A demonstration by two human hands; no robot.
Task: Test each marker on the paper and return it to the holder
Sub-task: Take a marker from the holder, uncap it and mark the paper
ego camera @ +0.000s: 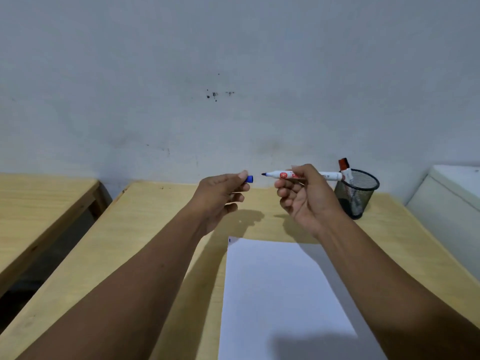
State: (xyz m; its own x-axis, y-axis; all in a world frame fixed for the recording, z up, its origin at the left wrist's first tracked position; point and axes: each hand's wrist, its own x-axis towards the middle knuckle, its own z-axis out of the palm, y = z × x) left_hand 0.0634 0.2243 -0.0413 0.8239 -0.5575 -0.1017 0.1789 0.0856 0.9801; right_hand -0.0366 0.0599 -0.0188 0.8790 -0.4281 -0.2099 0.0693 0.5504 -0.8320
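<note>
My right hand (pixel 305 196) holds a white marker (pixel 330 175) level above the table, its bare blue tip pointing left. My left hand (pixel 220 194) pinches the blue cap (pixel 250 179) a short gap away from that tip. Below both hands a white sheet of paper (pixel 280 294) lies on the wooden table (pixel 145 229), with a small dark mark near its top left corner. A black mesh holder (pixel 359 196) stands at the back right of the table, and a red-capped marker (pixel 345 168) leans in it.
A second wooden table (pixel 39 203) stands to the left across a dark gap. A white box-like object (pixel 452 203) sits at the right edge. A grey wall with dark specks runs behind the tables.
</note>
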